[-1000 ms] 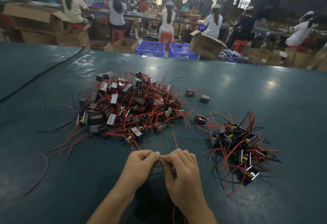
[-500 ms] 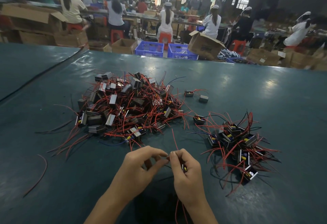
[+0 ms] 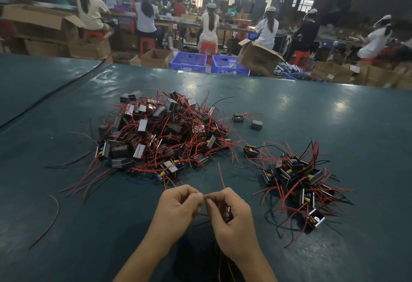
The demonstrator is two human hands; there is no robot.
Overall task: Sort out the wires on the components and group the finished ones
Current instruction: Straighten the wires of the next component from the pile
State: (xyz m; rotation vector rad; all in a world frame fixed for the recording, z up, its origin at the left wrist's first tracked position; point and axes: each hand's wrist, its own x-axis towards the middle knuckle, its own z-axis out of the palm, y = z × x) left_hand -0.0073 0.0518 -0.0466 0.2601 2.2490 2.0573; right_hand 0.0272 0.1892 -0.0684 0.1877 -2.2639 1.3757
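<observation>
A big heap of small metal components point(image 3: 160, 134) tangled in red wires lies on the dark green table point(image 3: 312, 121), left of centre. A smaller group of components point(image 3: 298, 181) sits to the right. My left hand point(image 3: 178, 210) and my right hand point(image 3: 229, 214) meet near the table's front, fingertips pinching a thin wire between them. A component point(image 3: 227, 212) is tucked in my right palm, mostly hidden. One red wire point(image 3: 221, 174) sticks up from my right fingers.
Two stray components point(image 3: 238, 118) point(image 3: 256, 124) and another point(image 3: 250, 150) lie between the piles. A loose red wire point(image 3: 50, 219) curves at the left. Beyond the far edge are blue crates point(image 3: 189, 62), cardboard boxes point(image 3: 258, 57) and seated people at benches.
My hands stayed at the front of the table, fingertips working together on the wire; the fingers shifted their pinch slightly. The piles have not moved.
</observation>
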